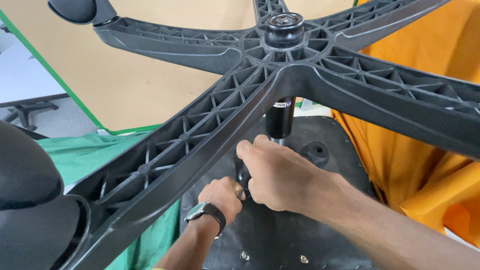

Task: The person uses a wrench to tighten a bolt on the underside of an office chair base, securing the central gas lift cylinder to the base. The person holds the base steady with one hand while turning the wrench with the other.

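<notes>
Two hands work under one five-spoked base (280, 75). Right hand (280, 177) and left hand (222, 197) both curl closed on one black lever (243, 175), just below one gas cylinder (280, 117); two casters (30, 200) show.

A black ribbed chair base (280, 75), green cloth (90, 152), orange fabric (415, 160), tan board (140, 75), and a black-strapped watch (205, 212).
</notes>
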